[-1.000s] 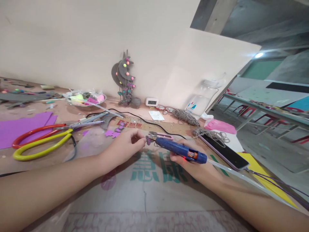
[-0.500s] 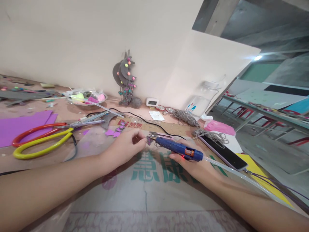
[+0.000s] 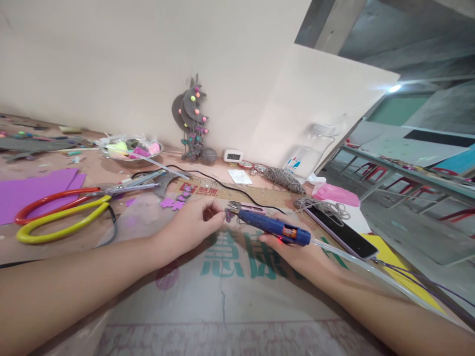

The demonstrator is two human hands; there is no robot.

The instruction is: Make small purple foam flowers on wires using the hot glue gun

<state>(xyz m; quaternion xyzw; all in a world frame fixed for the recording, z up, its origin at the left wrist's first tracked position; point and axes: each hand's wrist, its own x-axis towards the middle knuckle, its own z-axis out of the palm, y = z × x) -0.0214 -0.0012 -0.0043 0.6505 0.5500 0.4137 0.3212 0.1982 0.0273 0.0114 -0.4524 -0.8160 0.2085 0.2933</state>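
Observation:
My right hand [image 3: 293, 247] is closed round a blue hot glue gun [image 3: 270, 226], its red light lit and a long clear glue stick [image 3: 356, 259] running out of its back. The metal nozzle points left, at a small grey and purple piece [image 3: 229, 215]. Thumb and fingertips of my left hand [image 3: 196, 222] pinch the edge of that piece, which is partly hidden and too small to make out fully. Behind my left hand lie purple flower-shaped cutouts [image 3: 173, 203]. A pink tool [image 3: 252, 208] rests just beyond the glue gun.
Scissors with red and yellow handles [image 3: 63, 217] lie at left by purple sheets [image 3: 40, 193]. A dish of coloured pieces [image 3: 128, 153], a moon-shaped hanging ornament [image 3: 191, 111], a small clock [image 3: 233, 156], grey twine [image 3: 284, 179], a clear bottle [image 3: 309, 153] and a phone [image 3: 341, 231] stand or lie around.
Both hands keep almost the same pose, the glue gun's nozzle still at the small piece. The whole view has shifted very slightly.

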